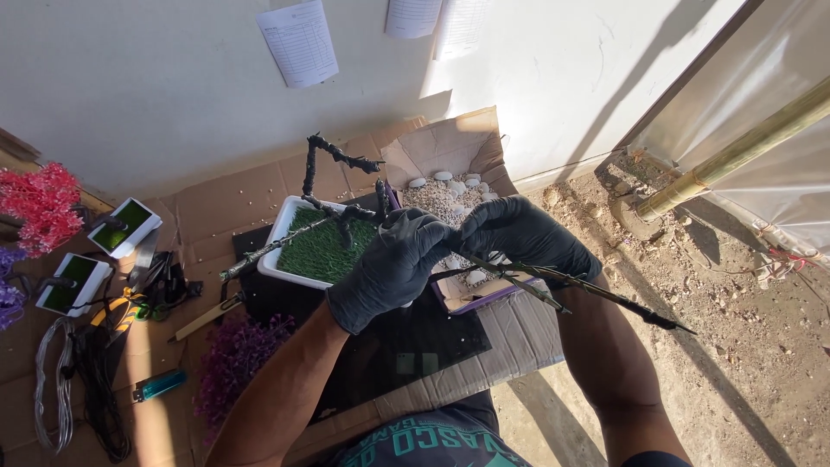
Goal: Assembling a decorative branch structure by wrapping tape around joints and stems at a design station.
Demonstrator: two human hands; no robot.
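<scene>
Left grip [391,268], right grip [526,235], black-gloved, clasp knobbly wrapped-wire branch [333,156].

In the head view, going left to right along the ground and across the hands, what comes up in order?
Red artificial flowers → small white planter → blue lighter → white tray of fake grass → left hand → right hand → tip of the dark wrapped branch → bamboo pole.

Harsh sunlight, long hard shadows, edges warped.
</scene>
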